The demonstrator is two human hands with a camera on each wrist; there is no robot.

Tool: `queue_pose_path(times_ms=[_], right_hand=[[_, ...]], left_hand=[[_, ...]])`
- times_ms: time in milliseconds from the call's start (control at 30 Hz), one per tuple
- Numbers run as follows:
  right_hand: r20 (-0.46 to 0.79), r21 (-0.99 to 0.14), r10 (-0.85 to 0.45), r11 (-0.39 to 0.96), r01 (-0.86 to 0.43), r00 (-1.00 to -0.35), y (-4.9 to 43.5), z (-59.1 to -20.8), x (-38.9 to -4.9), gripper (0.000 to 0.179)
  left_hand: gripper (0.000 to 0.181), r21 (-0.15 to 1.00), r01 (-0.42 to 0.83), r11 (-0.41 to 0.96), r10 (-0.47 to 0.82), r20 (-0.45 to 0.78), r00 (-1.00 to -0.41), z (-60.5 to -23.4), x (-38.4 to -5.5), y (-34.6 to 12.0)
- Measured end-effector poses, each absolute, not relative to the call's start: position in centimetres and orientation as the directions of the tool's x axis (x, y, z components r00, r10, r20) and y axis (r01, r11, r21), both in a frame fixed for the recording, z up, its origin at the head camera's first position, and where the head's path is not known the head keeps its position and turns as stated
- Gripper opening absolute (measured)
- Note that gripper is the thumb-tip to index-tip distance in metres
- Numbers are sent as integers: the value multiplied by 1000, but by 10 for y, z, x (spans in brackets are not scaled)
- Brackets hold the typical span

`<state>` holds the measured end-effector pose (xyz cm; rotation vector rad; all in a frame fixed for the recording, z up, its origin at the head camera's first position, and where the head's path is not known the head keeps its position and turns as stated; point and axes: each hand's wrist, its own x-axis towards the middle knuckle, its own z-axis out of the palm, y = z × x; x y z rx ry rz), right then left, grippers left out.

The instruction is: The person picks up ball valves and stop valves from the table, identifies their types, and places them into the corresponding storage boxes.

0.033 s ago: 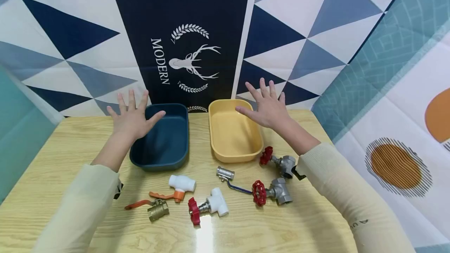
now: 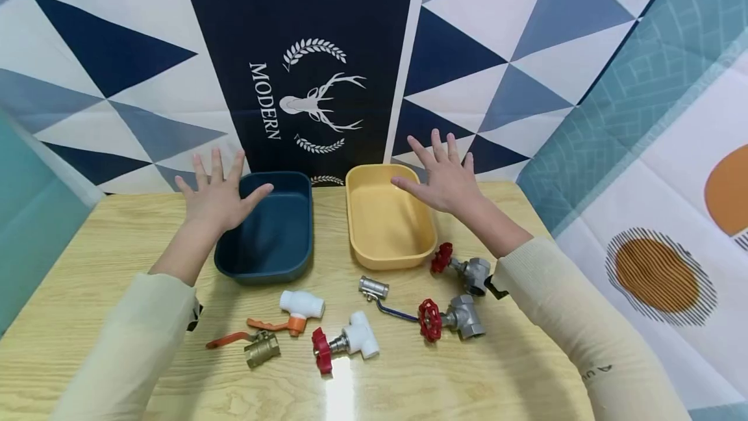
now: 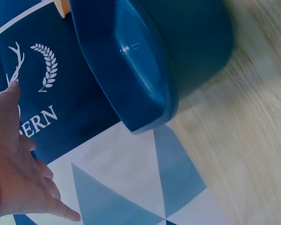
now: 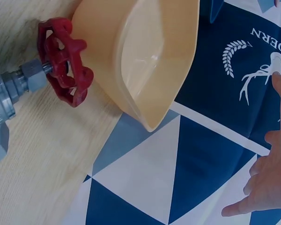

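Observation:
My left hand (image 2: 215, 203) is spread wide above the left side of a dark blue bin (image 2: 265, 275), holding nothing. Over the right side of a yellow bin (image 2: 391, 264) my right hand (image 2: 447, 180) is held with its fingers apart, also holding nothing. In front lie a brass ball valve (image 2: 262, 349) with a red lever, a white plastic ball valve (image 2: 302, 304) with an orange handle, and a white valve (image 2: 361, 335) with a red handwheel. Farther right are a small metal ball valve (image 2: 374, 287) with a blue lever and two grey gate valves (image 2: 466, 317) with red handwheels.
The wooden table (image 2: 280, 398) carries both bins near its back edge, with a gap between them. Behind it hangs a patterned cloth (image 2: 315, 12) with triangles and a deer print. Another cloth (image 2: 648, 356) hangs along the right side.

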<state>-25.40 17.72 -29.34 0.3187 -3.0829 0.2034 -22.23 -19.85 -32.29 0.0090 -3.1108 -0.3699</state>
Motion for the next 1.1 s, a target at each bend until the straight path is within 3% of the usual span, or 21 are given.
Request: queue_pose_path(times_ms=[733, 933, 1100], right_hand=[[47, -82, -171, 981, -174, -984, 215, -283, -237, 91], [36, -70, -171, 982, -173, -985, 223, -282, -235, 91], [35, -87, -178, 980, -181, -983, 227, -285, -234, 92]], left_hand=[[96, 244, -6, 970, -14, 30, -999, -319, -209, -218], [98, 282, -4, 959, -12, 28, -1000, -318, -209, -227], [88, 365, 40, 930, 17, 66, -998, -321, -205, -238]])
